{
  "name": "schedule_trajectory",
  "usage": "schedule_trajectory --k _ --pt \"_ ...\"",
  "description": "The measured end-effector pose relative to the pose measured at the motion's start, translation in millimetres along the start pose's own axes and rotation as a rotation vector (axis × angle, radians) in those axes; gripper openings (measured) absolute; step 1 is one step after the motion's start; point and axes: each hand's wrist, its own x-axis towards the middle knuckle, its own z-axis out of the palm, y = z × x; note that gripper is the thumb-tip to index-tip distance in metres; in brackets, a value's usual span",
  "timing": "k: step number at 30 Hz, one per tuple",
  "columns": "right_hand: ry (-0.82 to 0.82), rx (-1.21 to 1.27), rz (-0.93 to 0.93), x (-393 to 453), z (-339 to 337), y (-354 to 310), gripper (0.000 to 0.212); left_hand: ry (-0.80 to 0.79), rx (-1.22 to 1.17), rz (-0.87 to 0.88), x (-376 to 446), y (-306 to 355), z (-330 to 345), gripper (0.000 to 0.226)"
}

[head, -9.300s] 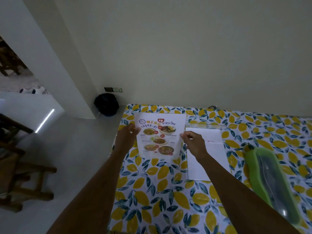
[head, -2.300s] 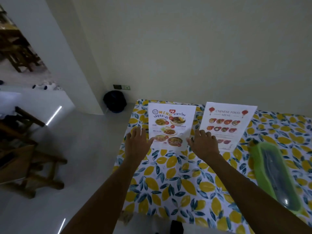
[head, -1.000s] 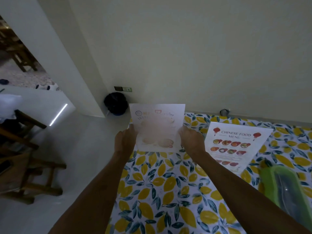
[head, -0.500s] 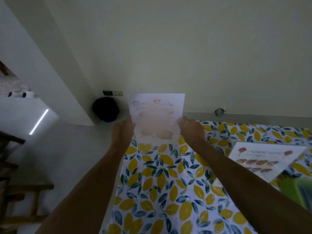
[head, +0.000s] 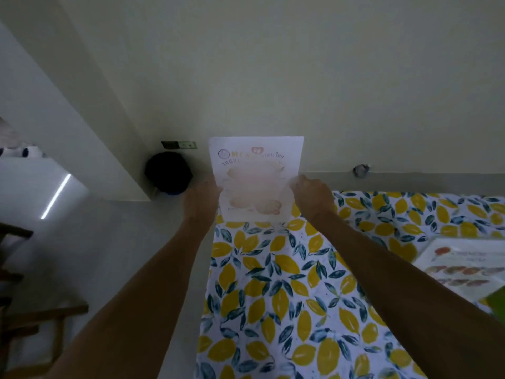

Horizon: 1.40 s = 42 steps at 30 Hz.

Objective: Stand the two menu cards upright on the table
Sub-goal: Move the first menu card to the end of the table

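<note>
A couple of seconds ago both menu cards stood on the lemon-print tablecloth; now the white Thai-language menu card with food photos is up off the cloth and held at the far edge of the table, just above centre of the frame, its lower edge level with the cloth's far border. Over the last second it has kept much the same raised, face-on attitude while the view swung left. The second card, the white Chinese food menu with rows of dish pictures, now sits at the right edge of the frame; whether it stands or lies flat cannot be told from here. Judged from this, one card is being re-seated, so the task is not finished.

Both forearms reach straight forward from the bottom of the frame. The left hand pinches the card's left edge, fingers closed on the sheet. The right hand grips the right edge likewise, knuckles up, thumb hidden behind the paper. The card looks nearly vertical, tilted slightly back toward the pale wall.
</note>
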Motion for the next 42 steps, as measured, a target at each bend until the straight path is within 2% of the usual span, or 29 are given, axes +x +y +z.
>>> schedule_trajectory --k 4,10,17,21,25,28,32,36,42 --pt "0.006 0.1 0.069 -1 14 -7 0.037 -0.033 -0.066 -0.008 4 -3 15 0.025" --pt "-0.017 0.127 0.101 -1 13 -9 0.04 -0.038 -0.157 -0.035 4 -3 17 0.035" --pt "-0.054 0.116 0.119 -9 6 -7 0.041 -0.06 -0.09 -0.053 -1 3 10 0.044" --pt "-0.05 0.013 0.09 -21 -7 -5 0.041 -0.045 0.071 -0.029 -10 2 5 0.06" --pt "-0.109 -0.004 0.014 -39 -16 4 0.051 -0.075 0.108 -0.022 -28 5 -1 0.083" --pt "-0.206 0.044 -0.074 -55 -19 12 0.069 -0.101 0.107 0.036 -44 18 -13 0.083" --pt "-0.27 0.016 -0.094 -79 -38 15 0.085 -0.104 0.118 0.037 -71 37 -32 0.085" --pt "-0.268 0.007 -0.121 -108 -72 21 0.087 -0.112 0.135 0.031 -103 59 -61 0.084" --pt "-0.195 0.004 -0.177 -173 -121 39 0.085 0.015 0.207 0.033 -164 106 -112 0.079"
